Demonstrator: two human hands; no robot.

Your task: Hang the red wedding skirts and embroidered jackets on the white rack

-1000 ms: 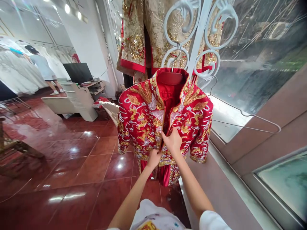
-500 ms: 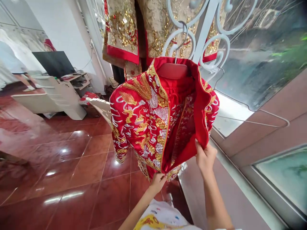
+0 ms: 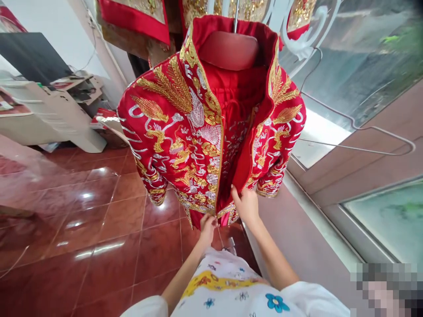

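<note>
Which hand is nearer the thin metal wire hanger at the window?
Right. The right hand grips the red gold-embroidered jacket by its hem, left of the wire hanger; the left hand pinches the hem farther left.

- You have no word, number, brand or sign that can be read anywhere in this view.
- The red jacket [image 3: 178, 132] in front of you carries gold and silver embroidery of feathers and scrolls only. No characters can be made out in it.
- Your white shirt [image 3: 231, 286] is printed with flowers and patches of colour. No letters show in the print.
- Whatever lies on the white desk [image 3: 49, 123] at your left is too small and blurred to read.
</note>
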